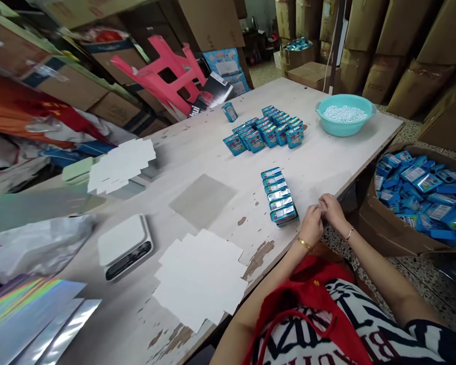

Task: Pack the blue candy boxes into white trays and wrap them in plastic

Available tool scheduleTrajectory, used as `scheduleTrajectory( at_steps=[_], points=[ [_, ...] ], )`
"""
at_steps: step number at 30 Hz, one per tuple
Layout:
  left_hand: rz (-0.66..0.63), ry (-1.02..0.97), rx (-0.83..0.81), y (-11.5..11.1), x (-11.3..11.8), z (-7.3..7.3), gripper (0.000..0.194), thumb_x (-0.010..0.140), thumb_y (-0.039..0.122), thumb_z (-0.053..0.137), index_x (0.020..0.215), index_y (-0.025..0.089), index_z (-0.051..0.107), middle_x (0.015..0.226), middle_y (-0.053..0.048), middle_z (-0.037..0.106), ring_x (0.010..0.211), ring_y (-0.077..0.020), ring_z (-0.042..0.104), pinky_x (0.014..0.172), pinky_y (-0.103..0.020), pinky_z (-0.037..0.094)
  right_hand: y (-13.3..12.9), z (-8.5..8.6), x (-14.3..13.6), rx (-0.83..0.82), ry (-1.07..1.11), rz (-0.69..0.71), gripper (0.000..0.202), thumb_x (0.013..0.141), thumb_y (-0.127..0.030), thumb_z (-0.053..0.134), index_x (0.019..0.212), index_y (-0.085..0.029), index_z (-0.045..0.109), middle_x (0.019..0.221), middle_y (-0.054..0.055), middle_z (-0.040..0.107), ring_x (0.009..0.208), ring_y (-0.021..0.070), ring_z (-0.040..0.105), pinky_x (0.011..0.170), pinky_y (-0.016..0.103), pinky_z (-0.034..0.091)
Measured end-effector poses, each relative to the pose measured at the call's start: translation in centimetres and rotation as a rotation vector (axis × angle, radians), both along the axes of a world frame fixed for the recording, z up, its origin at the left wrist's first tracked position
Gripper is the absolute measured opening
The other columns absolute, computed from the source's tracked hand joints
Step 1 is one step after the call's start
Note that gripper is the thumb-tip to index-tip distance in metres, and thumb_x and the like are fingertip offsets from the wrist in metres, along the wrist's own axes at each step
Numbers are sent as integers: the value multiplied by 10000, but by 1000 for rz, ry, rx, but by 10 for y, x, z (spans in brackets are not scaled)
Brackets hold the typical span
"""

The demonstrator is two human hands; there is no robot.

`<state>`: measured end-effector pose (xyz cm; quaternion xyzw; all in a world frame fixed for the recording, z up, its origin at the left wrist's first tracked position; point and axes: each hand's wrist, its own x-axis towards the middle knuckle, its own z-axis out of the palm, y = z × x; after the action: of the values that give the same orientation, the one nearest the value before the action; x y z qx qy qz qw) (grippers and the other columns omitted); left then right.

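Near the table's front edge, my left hand and my right hand meet at the fingertips. Both are closed in a pinch, and whatever they hold is too small to make out. Just left of my left hand stands a row of several blue packets, lined up front to back. Farther back is a larger group of blue packets standing upright, with a single blue packet apart on its left. A turquoise basin of small white pieces sits at the back right of the table.
White flat cards lie at the front, and more cards are stacked at the left. A white scale stands between holographic sheets and a grey square. Right of the table, a carton holds many blue packets.
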<state>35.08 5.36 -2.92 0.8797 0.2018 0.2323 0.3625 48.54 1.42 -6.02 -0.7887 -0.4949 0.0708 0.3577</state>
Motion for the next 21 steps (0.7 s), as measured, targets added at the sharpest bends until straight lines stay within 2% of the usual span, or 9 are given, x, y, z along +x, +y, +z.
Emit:
scheduleTrajectory(
  at_steps=[3, 6, 8, 10, 13, 16, 18, 19, 21],
  points=[
    [-71, 166, 151, 10, 16, 2, 448, 845, -9, 356, 1174, 161, 609, 1246, -137, 609, 1258, -221, 522, 1123, -461, 382, -16, 18, 4, 88, -63, -36, 220, 952, -237, 376, 859, -189, 570, 893, 82, 617, 896, 222, 545, 833, 380, 462],
    [-207, 304, 337, 21, 29, 12, 506, 859, 47, 413, 1331, 175, 546, 1376, -132, 555, 1422, -273, 359, 1207, -567, 166, -22, 47, 4, 207, -165, -17, 242, 973, -250, 374, 931, -191, 604, 1024, 114, 658, 1023, 245, 569, 942, 445, 468],
    [-254, 333, 346, 28, 42, 17, 510, 850, 74, 460, 1327, 214, 574, 1385, -119, 559, 1465, -326, 272, 1191, -639, 33, -21, 69, 3, 274, -225, 4, 248, 979, -231, 371, 964, -202, 616, 1105, 111, 670, 1110, 245, 570, 995, 468, 458],
    [-231, 317, 231, 35, 55, 24, 484, 811, 68, 512, 1241, 246, 647, 1339, -116, 601, 1453, -385, 277, 1139, -708, -40, -18, 89, 2, 327, -295, 25, 247, 978, -199, 370, 1007, -205, 614, 1204, 103, 660, 1222, 243, 533, 1032, 474, 440],
    [-198, 193, 30, 44, 59, 42, 404, 761, 75, 586, 1100, 255, 712, 1270, -117, 648, 1390, -416, 378, 1126, -725, 27, -12, 110, 7, 354, -392, 30, 249, 977, -167, 364, 1041, -198, 603, 1290, 104, 628, 1312, 236, 475, 1051, 455, 421],
    [-188, -64, -83, 57, 28, 67, 283, 810, 184, 621, 1066, 264, 713, 1186, -99, 683, 1242, -315, 548, 1121, -529, 330, -2, 114, 15, 263, -441, -19, 220, 980, -185, 383, 991, -189, 602, 1200, 116, 665, 1179, 251, 550, 971, 422, 454],
    [2, -280, -138, 72, -8, 75, 237, 857, 279, 616, 1076, 250, 702, 1119, -92, 693, 1094, -244, 621, 1008, -391, 454, 8, 106, 15, 115, -457, -41, 204, 974, -191, 398, 938, -179, 598, 1063, 127, 691, 1024, 264, 583, 859, 397, 472],
    [178, -389, -171, 81, -26, 74, 237, 871, 323, 613, 1077, 239, 694, 1086, -86, 692, 1031, -219, 635, 958, -353, 476, 14, 99, 13, 29, -457, -38, 200, 970, -188, 401, 920, -175, 593, 997, 131, 689, 963, 265, 582, 801, 381, 467],
    [565, -536, -296, 104, -56, 59, 283, 881, 414, 607, 1069, 214, 671, 1045, -78, 681, 970, -189, 635, 880, -305, 492, 27, 82, 2, -130, -424, 0, 196, 962, -170, 392, 917, -169, 583, 934, 133, 667, 898, 260, 574, 707, 346, 435]
  ],
)
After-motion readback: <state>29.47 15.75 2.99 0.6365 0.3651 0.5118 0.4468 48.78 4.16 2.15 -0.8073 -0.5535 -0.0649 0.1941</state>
